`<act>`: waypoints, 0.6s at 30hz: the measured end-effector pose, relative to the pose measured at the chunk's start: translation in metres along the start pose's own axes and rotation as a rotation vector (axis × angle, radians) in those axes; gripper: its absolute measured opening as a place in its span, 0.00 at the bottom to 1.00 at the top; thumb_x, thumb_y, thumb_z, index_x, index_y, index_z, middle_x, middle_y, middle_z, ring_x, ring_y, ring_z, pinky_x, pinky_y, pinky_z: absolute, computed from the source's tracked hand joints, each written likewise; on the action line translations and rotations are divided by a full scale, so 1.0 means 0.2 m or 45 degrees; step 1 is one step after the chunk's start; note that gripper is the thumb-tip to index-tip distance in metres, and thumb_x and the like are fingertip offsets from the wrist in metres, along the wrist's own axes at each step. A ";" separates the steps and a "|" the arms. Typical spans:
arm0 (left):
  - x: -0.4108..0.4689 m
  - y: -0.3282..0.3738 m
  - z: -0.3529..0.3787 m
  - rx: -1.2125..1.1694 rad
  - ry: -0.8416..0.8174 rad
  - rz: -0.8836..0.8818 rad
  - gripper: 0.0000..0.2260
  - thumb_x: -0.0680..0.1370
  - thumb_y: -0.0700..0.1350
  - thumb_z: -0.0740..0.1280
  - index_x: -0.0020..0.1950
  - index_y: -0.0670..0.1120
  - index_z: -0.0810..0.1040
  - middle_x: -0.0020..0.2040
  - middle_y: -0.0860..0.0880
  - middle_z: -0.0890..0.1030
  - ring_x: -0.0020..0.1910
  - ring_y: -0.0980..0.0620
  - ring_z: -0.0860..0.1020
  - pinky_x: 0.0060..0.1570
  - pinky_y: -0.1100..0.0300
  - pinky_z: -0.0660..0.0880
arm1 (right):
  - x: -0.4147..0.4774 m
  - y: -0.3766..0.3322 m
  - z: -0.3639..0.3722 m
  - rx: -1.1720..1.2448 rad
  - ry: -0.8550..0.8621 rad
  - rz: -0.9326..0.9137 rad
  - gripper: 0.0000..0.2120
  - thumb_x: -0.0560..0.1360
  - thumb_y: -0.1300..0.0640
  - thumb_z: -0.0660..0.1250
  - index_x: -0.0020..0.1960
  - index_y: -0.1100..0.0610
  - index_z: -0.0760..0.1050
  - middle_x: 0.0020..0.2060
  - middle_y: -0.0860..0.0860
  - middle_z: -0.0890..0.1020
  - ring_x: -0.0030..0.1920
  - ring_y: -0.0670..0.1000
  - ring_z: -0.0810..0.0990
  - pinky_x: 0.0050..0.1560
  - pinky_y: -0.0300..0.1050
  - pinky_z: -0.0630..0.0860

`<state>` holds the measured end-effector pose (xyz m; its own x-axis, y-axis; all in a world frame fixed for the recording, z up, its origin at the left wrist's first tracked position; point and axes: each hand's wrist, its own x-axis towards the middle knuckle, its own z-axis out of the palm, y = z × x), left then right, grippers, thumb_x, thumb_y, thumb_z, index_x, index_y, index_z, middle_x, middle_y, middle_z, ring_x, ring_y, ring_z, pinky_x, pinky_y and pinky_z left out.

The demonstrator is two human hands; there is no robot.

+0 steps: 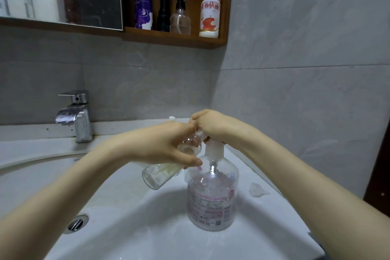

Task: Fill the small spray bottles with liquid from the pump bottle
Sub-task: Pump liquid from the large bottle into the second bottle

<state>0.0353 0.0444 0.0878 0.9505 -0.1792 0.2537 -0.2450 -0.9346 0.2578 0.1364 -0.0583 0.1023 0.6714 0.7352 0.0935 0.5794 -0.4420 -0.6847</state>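
A clear pump bottle [212, 194] with a pink label stands inside the white sink basin [130, 224]. My right hand [213, 123] lies curled over the bottle's pump head, which it hides. My left hand [166, 143] grips a small clear spray bottle [161, 175], tilted with its neck up against the pump spout and its base pointing down to the left. A little pale liquid shows inside the small bottle. Its opening is hidden between my two hands.
A chrome faucet [76, 115] stands at the back left of the basin, with the drain [77, 224] at the front left. A crumpled bit of clear plastic [257, 189] lies on the rim at the right. A wooden shelf [175, 38] above holds several bottles, among them an empty spray bottle [180, 17].
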 end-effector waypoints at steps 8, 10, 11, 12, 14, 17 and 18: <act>0.01 0.02 -0.03 -0.114 0.006 -0.065 0.24 0.70 0.55 0.72 0.57 0.40 0.74 0.41 0.51 0.82 0.42 0.55 0.79 0.47 0.52 0.75 | -0.06 -0.08 -0.06 -0.280 -0.081 0.024 0.05 0.76 0.65 0.62 0.50 0.63 0.75 0.43 0.60 0.75 0.41 0.56 0.71 0.31 0.41 0.64; 0.01 0.03 -0.03 -0.088 0.023 -0.056 0.28 0.66 0.60 0.69 0.56 0.41 0.74 0.41 0.51 0.82 0.43 0.52 0.78 0.48 0.49 0.74 | -0.05 -0.09 -0.07 -0.281 -0.092 0.072 0.07 0.76 0.64 0.63 0.52 0.63 0.76 0.43 0.59 0.75 0.42 0.56 0.71 0.32 0.42 0.65; 0.01 0.03 -0.04 -0.079 0.027 -0.051 0.30 0.65 0.62 0.68 0.56 0.41 0.74 0.42 0.50 0.82 0.44 0.51 0.79 0.48 0.47 0.74 | -0.05 -0.10 -0.07 -0.277 -0.091 0.088 0.07 0.75 0.64 0.63 0.52 0.62 0.76 0.43 0.59 0.75 0.42 0.56 0.71 0.32 0.41 0.65; 0.00 0.02 -0.04 -0.080 0.023 -0.051 0.32 0.63 0.64 0.67 0.56 0.41 0.74 0.42 0.49 0.82 0.44 0.50 0.79 0.49 0.45 0.74 | -0.04 -0.10 -0.07 -0.271 -0.090 0.096 0.06 0.75 0.64 0.63 0.51 0.61 0.76 0.43 0.59 0.75 0.42 0.56 0.71 0.31 0.41 0.65; 0.00 0.02 -0.04 -0.096 0.017 -0.041 0.34 0.62 0.66 0.65 0.56 0.41 0.74 0.42 0.49 0.82 0.45 0.49 0.79 0.49 0.44 0.74 | -0.04 -0.09 -0.07 -0.253 -0.085 0.085 0.05 0.75 0.64 0.63 0.49 0.60 0.76 0.42 0.58 0.76 0.41 0.55 0.71 0.31 0.41 0.65; -0.01 0.01 -0.04 -0.104 0.012 -0.040 0.34 0.62 0.66 0.64 0.55 0.42 0.74 0.42 0.50 0.82 0.45 0.51 0.80 0.49 0.44 0.75 | -0.05 -0.08 -0.06 -0.226 -0.079 0.073 0.05 0.75 0.64 0.62 0.48 0.60 0.76 0.42 0.57 0.77 0.41 0.55 0.72 0.32 0.41 0.66; -0.01 0.01 -0.04 -0.093 0.017 -0.040 0.33 0.62 0.66 0.64 0.55 0.42 0.74 0.42 0.51 0.82 0.45 0.52 0.80 0.49 0.45 0.75 | -0.05 -0.08 -0.06 -0.212 -0.072 0.074 0.05 0.75 0.63 0.62 0.48 0.60 0.76 0.42 0.57 0.77 0.41 0.55 0.72 0.32 0.40 0.66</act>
<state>0.0322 0.0459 0.0957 0.9554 -0.1455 0.2569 -0.2288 -0.9148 0.3328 0.1260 -0.0646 0.1215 0.6819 0.7314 0.0135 0.6121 -0.5604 -0.5580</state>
